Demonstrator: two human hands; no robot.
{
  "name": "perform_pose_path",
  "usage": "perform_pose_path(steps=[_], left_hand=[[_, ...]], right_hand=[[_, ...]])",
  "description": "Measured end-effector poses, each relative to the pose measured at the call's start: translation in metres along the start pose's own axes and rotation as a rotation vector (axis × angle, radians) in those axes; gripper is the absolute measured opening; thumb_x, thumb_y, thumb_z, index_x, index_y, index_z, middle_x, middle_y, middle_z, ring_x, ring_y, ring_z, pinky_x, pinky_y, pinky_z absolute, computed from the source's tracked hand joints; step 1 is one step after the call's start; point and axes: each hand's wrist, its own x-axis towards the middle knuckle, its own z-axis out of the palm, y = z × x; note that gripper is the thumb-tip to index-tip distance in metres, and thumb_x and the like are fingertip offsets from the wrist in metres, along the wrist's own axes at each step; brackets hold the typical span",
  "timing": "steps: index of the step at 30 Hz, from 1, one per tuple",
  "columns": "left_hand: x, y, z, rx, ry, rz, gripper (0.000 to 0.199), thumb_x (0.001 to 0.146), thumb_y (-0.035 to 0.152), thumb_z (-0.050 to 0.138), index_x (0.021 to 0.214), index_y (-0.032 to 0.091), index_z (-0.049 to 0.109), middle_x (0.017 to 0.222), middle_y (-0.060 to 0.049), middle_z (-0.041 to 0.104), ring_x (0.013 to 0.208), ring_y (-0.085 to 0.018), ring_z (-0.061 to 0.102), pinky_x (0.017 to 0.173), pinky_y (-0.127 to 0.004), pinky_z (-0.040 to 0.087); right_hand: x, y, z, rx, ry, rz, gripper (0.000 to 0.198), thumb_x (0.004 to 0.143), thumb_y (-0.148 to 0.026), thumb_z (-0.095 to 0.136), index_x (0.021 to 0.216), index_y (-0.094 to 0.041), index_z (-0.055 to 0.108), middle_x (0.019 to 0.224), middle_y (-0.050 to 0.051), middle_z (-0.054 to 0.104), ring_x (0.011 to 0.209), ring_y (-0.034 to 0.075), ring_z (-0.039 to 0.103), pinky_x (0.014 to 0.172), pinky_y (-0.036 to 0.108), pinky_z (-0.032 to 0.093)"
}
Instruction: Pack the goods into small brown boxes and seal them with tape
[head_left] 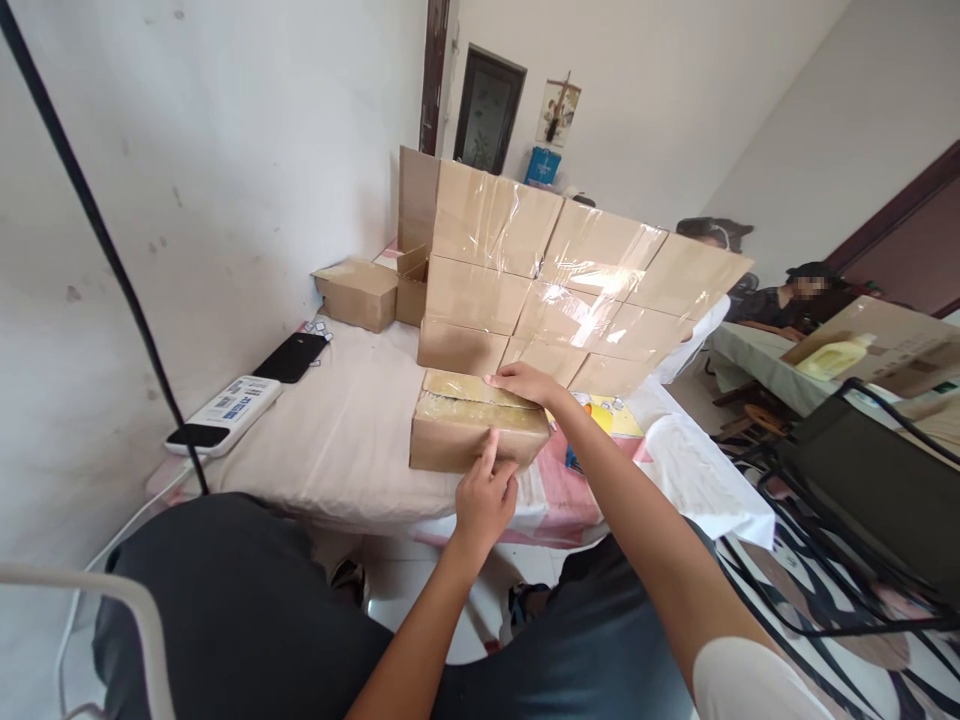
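Note:
A small brown cardboard box sits near the front edge of the cloth-covered table, with shiny clear tape along its top. My right hand grips it from above at the far top edge, thumb side on the top flap and the other fingers partly hidden. My left hand is in front of the box, its index finger stretched out against the front face and the other fingers loosely bent. Just behind stands a tall wall of taped cardboard boxes, wrapped in glossy clear tape.
Left of the stack are an open box and a closed carton. A black phone and a white power bank lie by the wall. A yellow and blue item is partly behind my right forearm. Another person sits farther right.

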Motion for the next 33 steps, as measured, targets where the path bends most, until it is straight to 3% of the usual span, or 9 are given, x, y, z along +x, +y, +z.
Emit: perform_pose_path(steps=[4, 9, 12, 16, 18, 20, 23, 27, 33], left_hand=[[-0.012, 0.001, 0.011, 0.044, -0.051, -0.023, 0.032, 0.089, 0.016, 0.055, 0.112, 0.027, 0.073, 0.159, -0.01, 0.042, 0.083, -0.02, 0.071, 0.07, -0.034, 0.057], [-0.018, 0.0, 0.014, 0.072, -0.039, -0.018, 0.029, 0.089, 0.016, 0.054, 0.107, 0.026, 0.074, 0.159, -0.01, 0.043, 0.081, -0.022, 0.072, 0.07, -0.035, 0.057], [-0.019, -0.002, 0.012, 0.086, -0.047, -0.005, 0.027, 0.09, 0.018, 0.053, 0.106, 0.025, 0.073, 0.159, -0.011, 0.041, 0.08, -0.021, 0.072, 0.067, -0.034, 0.056], [-0.02, -0.002, 0.008, 0.077, -0.045, 0.047, 0.024, 0.092, 0.017, 0.054, 0.105, 0.023, 0.073, 0.153, -0.013, 0.05, 0.079, -0.02, 0.072, 0.066, -0.033, 0.054], [-0.022, -0.002, 0.006, 0.033, -0.024, 0.1, 0.021, 0.092, 0.015, 0.054, 0.1, 0.022, 0.073, 0.14, -0.013, 0.063, 0.081, -0.02, 0.073, 0.07, -0.033, 0.054], [-0.022, -0.003, 0.004, -0.03, -0.025, 0.18, 0.019, 0.092, 0.013, 0.055, 0.096, 0.021, 0.072, 0.114, -0.009, 0.076, 0.082, -0.019, 0.072, 0.073, -0.031, 0.053], [-0.021, -0.004, 0.005, -0.078, -0.062, 0.238, 0.017, 0.092, 0.012, 0.056, 0.094, 0.021, 0.071, 0.083, -0.003, 0.077, 0.073, -0.017, 0.07, 0.071, -0.03, 0.051], [-0.021, -0.004, 0.009, -0.075, -0.096, 0.222, 0.015, 0.092, 0.014, 0.058, 0.095, 0.022, 0.07, 0.082, -0.002, 0.076, 0.07, -0.016, 0.069, 0.068, -0.03, 0.05], [-0.019, -0.004, 0.015, -0.009, -0.112, 0.226, 0.015, 0.091, 0.014, 0.059, 0.097, 0.024, 0.069, 0.08, 0.0, 0.077, 0.065, -0.016, 0.07, 0.063, -0.031, 0.048]], right_hand=[[0.006, 0.001, 0.002, 0.032, -0.038, 0.05, 0.048, 0.077, -0.066, 0.066, 0.071, -0.02, 0.055, 0.057, -0.005, 0.042, 0.051, 0.01, 0.034, 0.051, 0.026, 0.026], [0.016, 0.001, 0.01, -0.032, 0.08, 0.101, 0.04, 0.087, -0.054, 0.059, 0.072, -0.017, 0.062, 0.061, 0.0, 0.055, 0.055, 0.013, 0.047, 0.055, 0.027, 0.036], [0.009, 0.011, -0.004, -0.079, 0.172, 0.13, 0.038, 0.091, -0.051, 0.054, 0.077, -0.017, 0.065, 0.069, 0.003, 0.063, 0.065, 0.017, 0.056, 0.063, 0.028, 0.042], [-0.035, 0.056, -0.037, -0.245, 0.508, 0.31, 0.039, 0.091, -0.049, 0.055, 0.111, -0.016, 0.064, 0.121, 0.017, 0.065, 0.114, 0.033, 0.059, 0.092, 0.041, 0.044], [-0.063, 0.086, -0.042, -0.372, 0.513, 0.506, 0.055, 0.084, -0.049, 0.065, 0.127, -0.014, 0.056, 0.134, 0.024, 0.057, 0.124, 0.041, 0.054, 0.096, 0.049, 0.043], [-0.083, 0.11, -0.039, -0.389, 0.387, 0.607, 0.062, 0.079, -0.046, 0.072, 0.129, -0.014, 0.055, 0.128, 0.025, 0.062, 0.118, 0.041, 0.06, 0.091, 0.048, 0.046], [-0.097, 0.132, -0.038, -0.276, 0.307, 0.539, 0.05, 0.077, -0.037, 0.073, 0.121, -0.019, 0.061, 0.116, 0.017, 0.07, 0.105, 0.033, 0.067, 0.082, 0.037, 0.05], [-0.116, 0.163, -0.069, -0.215, 0.357, 0.504, 0.042, 0.085, -0.039, 0.064, 0.125, -0.025, 0.063, 0.126, 0.011, 0.069, 0.113, 0.03, 0.065, 0.086, 0.034, 0.049], [-0.152, 0.243, -0.114, -0.259, 0.585, 0.711, 0.056, 0.088, -0.042, 0.061, 0.141, -0.023, 0.057, 0.131, 0.015, 0.065, 0.116, 0.032, 0.062, 0.091, 0.038, 0.047]])
